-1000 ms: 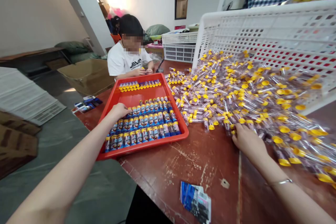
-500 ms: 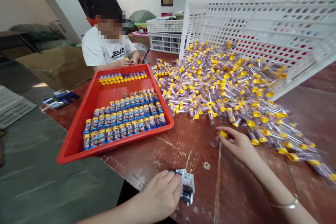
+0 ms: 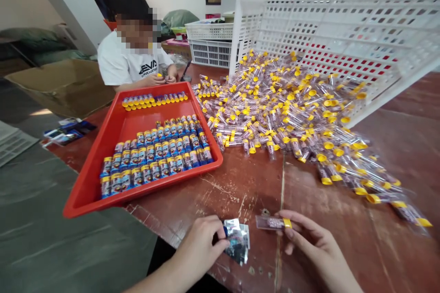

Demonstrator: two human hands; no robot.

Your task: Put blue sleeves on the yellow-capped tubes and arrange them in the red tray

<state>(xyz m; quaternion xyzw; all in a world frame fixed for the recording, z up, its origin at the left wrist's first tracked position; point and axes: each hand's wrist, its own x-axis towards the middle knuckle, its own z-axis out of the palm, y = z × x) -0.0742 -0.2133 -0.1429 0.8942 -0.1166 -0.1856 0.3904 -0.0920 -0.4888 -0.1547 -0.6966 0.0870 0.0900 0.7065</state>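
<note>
Low over the table, my right hand (image 3: 307, 236) pinches a clear plastic tube (image 3: 270, 223) by its yellow cap. The tube lies nearly level, its clear end pointing left, with a purplish print or content inside. My left hand (image 3: 202, 240) is closed at the left edge of a small stack of glossy printed wrappers (image 3: 239, 242). A dark blue edge shows between its thumb and forefinger; how many wrappers it grips is hidden. A large heap of similar yellow-capped tubes (image 3: 275, 110) spreads beyond my right hand.
A red tray (image 3: 137, 121) at the left holds rows of blue-wrapped, yellow-capped tubes (image 3: 154, 171). Behind the heap, a white perforated basket (image 3: 330, 13) lies tipped on its side. Across the table a person (image 3: 132, 50) handles a small yellow-capped item. More dark packets (image 3: 70, 130) lie at the far-left table corner.
My right hand has drawn the tube toward me, away from the heap, and it now lies level. My left hand has shifted slightly left, its thumb and forefinger now pinching at the stack's edge.
</note>
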